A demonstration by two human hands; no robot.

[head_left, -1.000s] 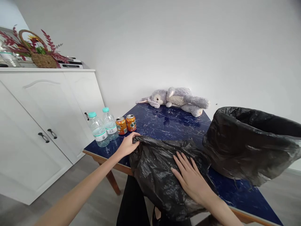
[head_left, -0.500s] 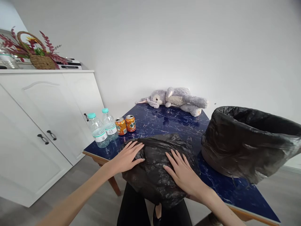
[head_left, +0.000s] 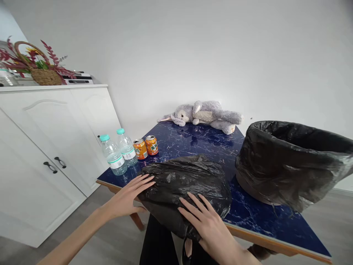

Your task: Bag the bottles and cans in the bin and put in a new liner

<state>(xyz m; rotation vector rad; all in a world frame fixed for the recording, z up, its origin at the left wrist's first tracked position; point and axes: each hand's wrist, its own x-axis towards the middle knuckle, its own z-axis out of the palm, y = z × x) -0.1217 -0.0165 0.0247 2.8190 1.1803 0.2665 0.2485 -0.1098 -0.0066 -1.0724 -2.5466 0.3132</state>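
Observation:
A crumpled black plastic bag (head_left: pixel 190 180) lies over the front edge of the blue marbled table (head_left: pixel 176 138), its lower part hanging above my legs. My left hand (head_left: pixel 129 195) rests on the bag's left side with its fingers stretched out. On the lower right part of the bag, my right hand (head_left: pixel 206 221) lies with spread fingers. Neither hand grips anything. Whether something is inside the bag cannot be seen. To the right stands a bin (head_left: pixel 286 165) lined with another black bag, which is folded over its rim.
Two clear bottles with teal caps (head_left: pixel 113 156) stand at the table's left edge, beside two orange cans (head_left: pixel 146 147). A grey plush rabbit (head_left: pixel 204 114) lies along the back. White cabinets (head_left: pixel 55 140) stand at left, with a flower basket (head_left: pixel 46 75) on top.
Both hands have slid toward me, the left one also outward to the bag's left edge. The bag looks flatter and smoother on top. The camera view has shifted slightly.

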